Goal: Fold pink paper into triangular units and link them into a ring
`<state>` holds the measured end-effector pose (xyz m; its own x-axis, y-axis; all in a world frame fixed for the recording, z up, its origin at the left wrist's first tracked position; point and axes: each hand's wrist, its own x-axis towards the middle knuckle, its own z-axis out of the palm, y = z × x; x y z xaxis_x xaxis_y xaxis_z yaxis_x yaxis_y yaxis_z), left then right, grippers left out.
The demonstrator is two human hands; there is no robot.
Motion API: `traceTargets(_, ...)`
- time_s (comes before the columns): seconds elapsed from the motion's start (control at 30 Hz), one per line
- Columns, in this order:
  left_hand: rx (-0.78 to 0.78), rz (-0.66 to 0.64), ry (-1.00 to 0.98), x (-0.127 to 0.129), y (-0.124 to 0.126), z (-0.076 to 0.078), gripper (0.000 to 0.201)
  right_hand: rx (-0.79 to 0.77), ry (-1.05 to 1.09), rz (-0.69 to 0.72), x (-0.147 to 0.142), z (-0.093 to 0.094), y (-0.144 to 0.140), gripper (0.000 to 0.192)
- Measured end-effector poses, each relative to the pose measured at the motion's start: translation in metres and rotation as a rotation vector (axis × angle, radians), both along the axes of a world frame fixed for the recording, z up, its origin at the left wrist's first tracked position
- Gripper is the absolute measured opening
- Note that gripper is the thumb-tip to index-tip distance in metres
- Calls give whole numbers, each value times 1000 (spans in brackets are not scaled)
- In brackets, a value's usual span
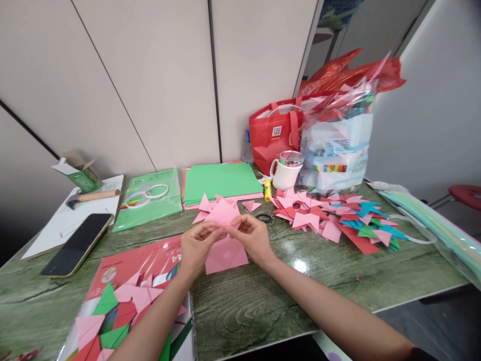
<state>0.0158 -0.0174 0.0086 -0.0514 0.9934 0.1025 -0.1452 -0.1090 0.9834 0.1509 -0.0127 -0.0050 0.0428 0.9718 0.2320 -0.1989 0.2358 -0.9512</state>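
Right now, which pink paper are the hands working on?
On the green wood-grain table, find the green paper stack. In front of it, the left hand and right hand pinch one pink folded sheet, the only one lifted off the table.

Bright, sharp (glare spot on tabletop [300, 264])

The red paper pack [124, 268] near the table's front edge shows "A4" beside the left hand and the letters "PER" lower down, seen upside down. The red bag [272, 135] at the table's back edge bears a QR code. Other print is too small to read.
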Motion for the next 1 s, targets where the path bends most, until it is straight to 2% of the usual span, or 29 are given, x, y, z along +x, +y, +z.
traceTargets(0.13, 6, 4, -20, 0, -1, 0, 20, -22, 74, 4, -1, 0, 1, 37)
traceTargets(0.17, 3, 8, -24, 0, -2, 0, 25, -34, 94, 9, -2, 1, 1, 41)
traceTargets(0.23, -5, 6, -27, 1, -3, 3, 48, -54, 117, 18, -2, 3, 0, 50)
traceTargets(0.3, -16, -7, -32, 1, -3, 5, 77, -60, 90, 36, -2, 6, 0, 45)
traceTargets(0.37, -37, -24, -48, 1, -2, 5, 86, -53, 24, 54, -1, 8, -1, 28)
traceTargets(0.43, -71, -41, -67, -1, 0, 4, 69, -42, -45, 65, 1, 9, -1, 19)
traceTargets(0.53, -113, -71, -63, -3, 2, 1, 36, -25, -94, 71, 3, 9, 0, 19)
traceTargets(0.63, -112, -70, -41, -4, 2, 0, 24, -19, -106, 91, 3, 8, 0, 20)
traceTargets(0.8, -95, -30, -21, -4, 1, 1, 20, -8, -127, 132, 2, 4, 0, 21)
traceTargets(0.9, -94, 1, -36, -2, 1, 2, 24, -17, -113, 144, 1, 2, 0, 21)
traceTargets(1.0, -105, -30, -75, -1, 1, 3, 33, -25, -101, 135, 2, 1, 1, 22)
